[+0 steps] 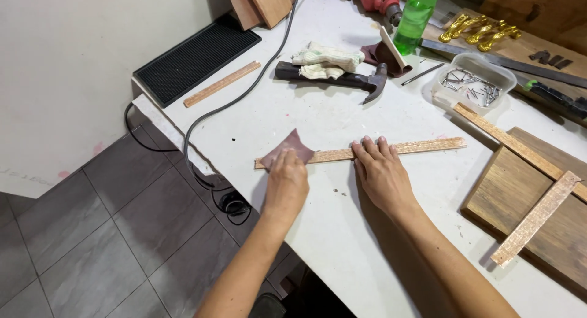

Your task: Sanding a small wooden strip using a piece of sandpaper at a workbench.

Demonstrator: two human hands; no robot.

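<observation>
Near the tabletop's (342,232) front edge, I see my right hand (382,174) flat, grip empty, pinning the long wooden strip (422,147) steady while my left hand (286,183) presses reddish sandpaper (292,145) onto its end.

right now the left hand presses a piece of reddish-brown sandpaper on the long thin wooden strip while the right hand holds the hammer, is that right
Not quite. The right hand is not on the black-handled claw hammer, which lies untouched further back on the white worktable. It lies flat on the long thin wooden strip, pinning it. The left hand does press the piece of reddish-brown sandpaper on that strip, as the head view shows.
</observation>
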